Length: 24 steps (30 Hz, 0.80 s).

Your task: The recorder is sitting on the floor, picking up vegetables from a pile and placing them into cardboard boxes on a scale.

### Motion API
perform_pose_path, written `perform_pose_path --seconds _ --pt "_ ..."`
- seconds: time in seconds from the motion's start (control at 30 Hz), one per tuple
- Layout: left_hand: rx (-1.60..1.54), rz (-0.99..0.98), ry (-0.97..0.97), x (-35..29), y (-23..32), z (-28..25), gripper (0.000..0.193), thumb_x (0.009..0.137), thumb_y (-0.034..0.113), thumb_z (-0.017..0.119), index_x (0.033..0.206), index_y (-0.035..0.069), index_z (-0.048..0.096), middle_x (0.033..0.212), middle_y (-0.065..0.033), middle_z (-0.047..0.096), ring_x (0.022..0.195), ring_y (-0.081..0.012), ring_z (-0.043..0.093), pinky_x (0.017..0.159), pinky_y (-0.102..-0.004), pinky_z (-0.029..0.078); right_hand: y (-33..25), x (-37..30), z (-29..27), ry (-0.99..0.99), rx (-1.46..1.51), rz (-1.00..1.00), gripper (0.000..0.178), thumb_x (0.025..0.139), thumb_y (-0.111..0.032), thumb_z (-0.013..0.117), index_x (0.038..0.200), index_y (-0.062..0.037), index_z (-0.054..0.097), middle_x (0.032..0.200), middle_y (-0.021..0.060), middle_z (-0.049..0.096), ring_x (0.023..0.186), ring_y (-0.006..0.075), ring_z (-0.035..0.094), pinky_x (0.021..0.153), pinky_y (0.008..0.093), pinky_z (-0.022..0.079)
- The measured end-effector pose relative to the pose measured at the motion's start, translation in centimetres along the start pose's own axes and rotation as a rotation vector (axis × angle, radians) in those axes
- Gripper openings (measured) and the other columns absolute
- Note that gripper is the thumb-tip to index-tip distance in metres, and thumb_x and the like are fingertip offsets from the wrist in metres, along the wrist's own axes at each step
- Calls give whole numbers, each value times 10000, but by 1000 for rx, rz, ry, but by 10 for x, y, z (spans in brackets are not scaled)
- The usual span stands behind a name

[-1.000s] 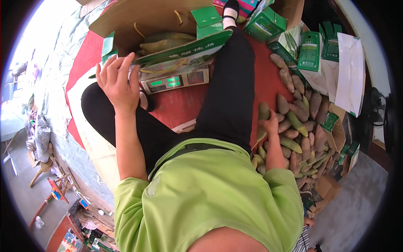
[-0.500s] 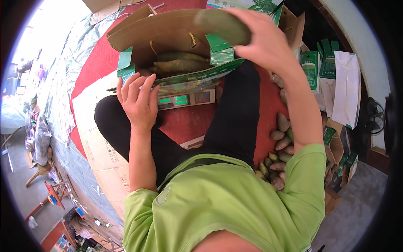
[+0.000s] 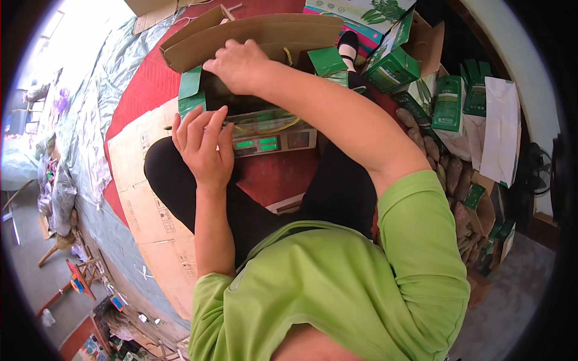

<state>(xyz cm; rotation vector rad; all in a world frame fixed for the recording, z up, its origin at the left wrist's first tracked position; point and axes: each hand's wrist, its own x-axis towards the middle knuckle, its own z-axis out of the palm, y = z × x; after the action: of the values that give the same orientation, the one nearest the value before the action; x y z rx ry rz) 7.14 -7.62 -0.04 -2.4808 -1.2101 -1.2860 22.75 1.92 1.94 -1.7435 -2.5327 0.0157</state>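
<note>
A brown cardboard box point(image 3: 253, 33) with green outer printing stands in front of me on a digital scale point(image 3: 289, 142) with lit green displays. Its lid is up, and a yellow cord handle point(image 3: 288, 56) shows inside. My right hand point(image 3: 238, 67) reaches across into the box's left part, back upward and fingers curled down. What it grips, if anything, is hidden beneath it. My left hand point(image 3: 205, 144) is open at the near left edge, fingers spread beside the green side flap point(image 3: 190, 82). The dark inside of the box is mostly covered by my right arm.
Several brownish, tuber-like pieces point(image 3: 430, 147) lie piled to my right on the red mat point(image 3: 147, 78). Green and white cartons point(image 3: 391, 67) stand beyond them. A flattened cardboard sheet point(image 3: 147, 198) lies to my left, and a black fan point(image 3: 537, 165) stands far right.
My right hand has swung left and down from beyond the box's right side, carrying a long greenish-brown tuber-like piece, which is now out of sight. My left hand stays by the box edge.
</note>
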Motion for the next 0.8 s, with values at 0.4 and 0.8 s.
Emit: perform_pose_path --seconds 0.4,0.8 --pt "-19 10 53 0 -6 1 263 780 125 702 1042 129 696 973 -27 618 1061 -245 565 1021 -450 351 144 -154 -10 433 798 434 357 840 -161 659 1175 -41 625 990 78 689 894 141 642 802 273 496" --pt "1 40 51 -2 -7 8 276 774 124 708 1049 135 699 972 -20 621 1055 -232 567 1018 -440 354 184 -430 228 143 580 991 316 781 -99 673 1087 -19 657 995 188 686 966 296 669 809 374 511"
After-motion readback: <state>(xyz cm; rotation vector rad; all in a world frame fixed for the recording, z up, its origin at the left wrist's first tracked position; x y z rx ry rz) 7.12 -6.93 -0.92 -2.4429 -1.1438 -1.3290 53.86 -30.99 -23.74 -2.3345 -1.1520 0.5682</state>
